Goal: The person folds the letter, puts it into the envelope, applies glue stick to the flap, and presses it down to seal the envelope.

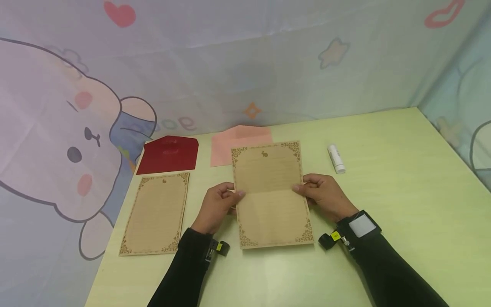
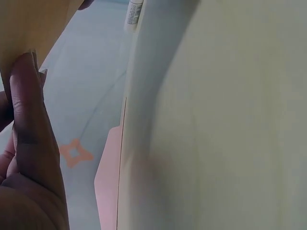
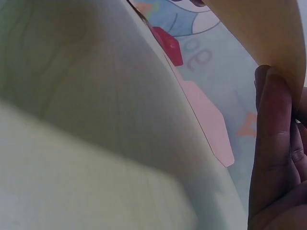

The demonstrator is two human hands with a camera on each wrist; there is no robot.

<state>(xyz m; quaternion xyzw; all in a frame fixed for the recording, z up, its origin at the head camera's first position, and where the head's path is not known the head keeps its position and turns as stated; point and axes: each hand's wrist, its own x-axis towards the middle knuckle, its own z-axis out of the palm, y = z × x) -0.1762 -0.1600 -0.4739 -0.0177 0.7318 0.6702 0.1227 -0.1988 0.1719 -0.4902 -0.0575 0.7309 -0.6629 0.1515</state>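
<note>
Both hands [image 1: 216,207] [image 1: 327,196] on paper [image 1: 273,217], opposite edges

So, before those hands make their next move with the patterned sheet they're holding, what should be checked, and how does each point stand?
1. Left hand pinches the left edge of the held sheet: ok.
2. Right hand pinches its right edge: ok.
3. Held sheet raised off the table: ok, the wrist views show it lifted.
4. Held sheet free of creases: not ok, a crease crosses its middle.
5. Pink envelope in full view: not ok, the held sheet hides part of it in the head view.
6. White tube closed: cannot tell, too small to make out.
</note>
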